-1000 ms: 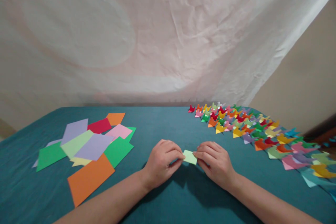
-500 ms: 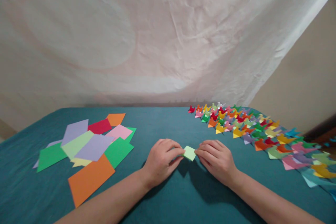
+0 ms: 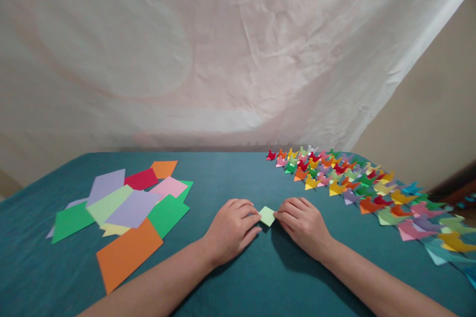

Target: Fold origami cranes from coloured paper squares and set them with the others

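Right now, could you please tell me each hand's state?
Left hand: open, fingertips at the left corner of the small light-green paper square.
Right hand: closed, holding its right corner.

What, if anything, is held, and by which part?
A small pale green paper square: the right hand seems to pinch its right corner; the left hand touches the left corner, thumb apart.

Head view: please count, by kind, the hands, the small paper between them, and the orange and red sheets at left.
Left hand and right hand: 2
Small pale green paper: 1
Orange sheets, near and far: 2
Red sheet: 1
Total: 6
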Tool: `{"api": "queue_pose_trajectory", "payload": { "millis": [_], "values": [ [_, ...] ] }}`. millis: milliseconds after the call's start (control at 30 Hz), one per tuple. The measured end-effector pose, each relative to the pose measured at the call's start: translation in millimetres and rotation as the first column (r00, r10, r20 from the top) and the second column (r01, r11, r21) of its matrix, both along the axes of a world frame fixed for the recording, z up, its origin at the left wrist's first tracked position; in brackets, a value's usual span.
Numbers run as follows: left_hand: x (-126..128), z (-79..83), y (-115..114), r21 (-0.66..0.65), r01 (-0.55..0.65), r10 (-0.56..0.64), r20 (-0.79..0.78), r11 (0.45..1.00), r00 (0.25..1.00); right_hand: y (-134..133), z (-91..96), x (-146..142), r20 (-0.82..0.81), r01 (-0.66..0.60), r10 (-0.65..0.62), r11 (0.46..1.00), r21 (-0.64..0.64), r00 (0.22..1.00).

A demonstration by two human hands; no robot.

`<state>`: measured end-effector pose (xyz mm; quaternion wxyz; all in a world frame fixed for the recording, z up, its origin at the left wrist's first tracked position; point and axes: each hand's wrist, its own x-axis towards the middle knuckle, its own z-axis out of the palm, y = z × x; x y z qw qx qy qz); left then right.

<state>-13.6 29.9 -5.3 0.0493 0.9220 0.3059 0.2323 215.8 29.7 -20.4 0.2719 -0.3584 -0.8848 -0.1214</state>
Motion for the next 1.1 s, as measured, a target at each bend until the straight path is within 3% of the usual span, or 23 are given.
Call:
{"api": "queue_pose_trajectory", "payload": {
  "millis": [333,533,733,1100],
  "values": [
    [0,-4.0,2,-0.015,0.047,-0.048,-0.051,0.999,0.998,2,-1.2,6,0.041,-0.071,0.076,0.992,-0.103,0.996],
    [-1,-6.0,3,-0.020,0.051,-0.053,-0.075,0.998,0.996,-4,5.1,3,0.004,-0.050,0.052,0.982,-0.181,0.999],
    [-1,-4.8,2,-0.008,0.054,-0.054,-0.058,0.999,0.997,-7,7.1,-1,-0.017,-0.133,0.132,0.966,-0.224,0.991],
    [-1,-4.5,2,-0.070,0.080,-0.081,-0.010,0.994,0.997,-2,4.7,-1,-0.045,-0.178,0.173,0.967,-0.184,0.984]
  ]
}}
